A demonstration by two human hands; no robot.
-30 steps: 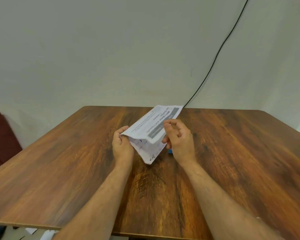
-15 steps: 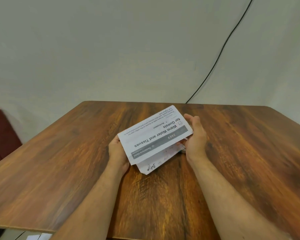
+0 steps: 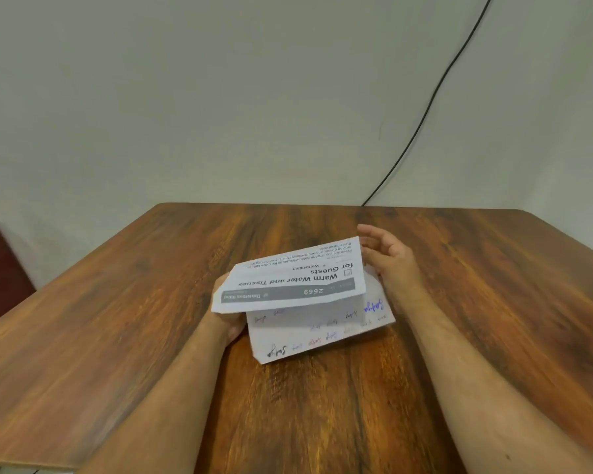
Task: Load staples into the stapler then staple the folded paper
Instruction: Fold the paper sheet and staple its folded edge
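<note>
Gripping the folded paper (image 3: 290, 285) from its left end, the person's left hand (image 3: 227, 319) sits mostly underneath the sheet, with only the heel of the palm and a bit of the fingers showing past the paper's edge; I cannot tell exactly how the fingers curl beneath it, but the sheet is plainly carried by that hand. Over on the other side, the right hand (image 3: 389, 260) is spread, fingers loosely extended and slightly apart, its palm turned toward the right edge of the paper and just beside it, with the fingertips rising above the upper flap. That upper flap lifts away from the lower one, so the fold gapes toward the person; its top face carries upside-down print, a grey band with the number 2669 and the heading "Warm Water and Tissues for Guests". On the lower flap, which droops toward the wood, there are scattered handwritten scribbles in dark, red and blue ink. Paper and hands hover over the middle of the tabletop (image 3: 117, 319), a little nearer the far edge than the near one. This brown wood-grain surface runs back to a pale wall, where a black cable (image 3: 425, 114) slants down from the upper right to the far edge. A dark red seat (image 3: 0, 268) shows beyond the left edge.
</note>
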